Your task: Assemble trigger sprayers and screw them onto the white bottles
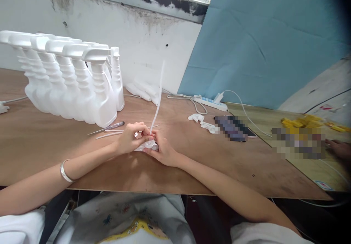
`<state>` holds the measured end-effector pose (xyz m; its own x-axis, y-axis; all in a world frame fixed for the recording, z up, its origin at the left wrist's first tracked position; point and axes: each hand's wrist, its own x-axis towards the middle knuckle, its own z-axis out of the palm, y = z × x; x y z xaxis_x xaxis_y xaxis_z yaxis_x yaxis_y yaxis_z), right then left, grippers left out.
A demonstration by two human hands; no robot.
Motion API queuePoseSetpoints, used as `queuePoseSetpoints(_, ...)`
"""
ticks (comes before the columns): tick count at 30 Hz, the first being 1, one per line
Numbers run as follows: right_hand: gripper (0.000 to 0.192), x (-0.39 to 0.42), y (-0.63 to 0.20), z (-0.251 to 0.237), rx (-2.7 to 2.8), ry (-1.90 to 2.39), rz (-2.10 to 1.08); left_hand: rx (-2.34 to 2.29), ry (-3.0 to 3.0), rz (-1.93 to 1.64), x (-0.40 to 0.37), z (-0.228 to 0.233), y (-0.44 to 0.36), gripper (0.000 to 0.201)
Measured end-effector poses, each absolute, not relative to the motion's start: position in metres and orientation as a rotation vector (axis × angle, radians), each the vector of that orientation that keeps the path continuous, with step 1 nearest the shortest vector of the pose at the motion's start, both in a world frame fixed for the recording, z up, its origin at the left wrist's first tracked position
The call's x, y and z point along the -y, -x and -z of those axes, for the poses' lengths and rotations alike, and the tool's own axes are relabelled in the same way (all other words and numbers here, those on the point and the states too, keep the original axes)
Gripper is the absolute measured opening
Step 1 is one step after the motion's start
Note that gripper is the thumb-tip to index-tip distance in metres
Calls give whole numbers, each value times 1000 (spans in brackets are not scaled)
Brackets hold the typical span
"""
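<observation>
Above the near part of the brown table, my left hand (134, 138) pinches the lower end of a thin white plastic tube (158, 107), which sticks up and leans slightly right. The tube's foot meets a white plastic sprayer head (149, 144). Around that head, from the right side, the fingers of my right hand (165, 152) are closed. My fingers hide much of the head, and I cannot tell how deep the tube sits in it. Just left of my hands lie a screwdriver (116, 125) and more white tubes (109, 134).
White spray bottles (102, 99) stand in rows at the left. White cloth or gloves (144, 92) and a power strip (211, 102) lie along the wall. Small white parts (196, 117) and phones (230, 128) are to the right. Another person's hand (338, 149) is near yellow items (304, 121).
</observation>
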<state>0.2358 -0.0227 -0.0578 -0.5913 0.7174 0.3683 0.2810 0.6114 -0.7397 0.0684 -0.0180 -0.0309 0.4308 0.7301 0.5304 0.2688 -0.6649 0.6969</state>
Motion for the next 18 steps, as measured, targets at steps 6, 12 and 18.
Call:
queuePoseSetpoints(6, 36, 25, -236, 55, 2188, 771, -806, -870, -2249, -1160, 19, 31, -67, 20)
queuePoseSetpoints(12, 38, 25, -236, 57, 2188, 767, -807, -846, -2260, -1115, 17, 31, -68, 20)
queuePoseSetpoints(18, 36, 24, -237, 61, 2200, 738, -818, -734, -2264, -1067, 14, 30, -69, 24)
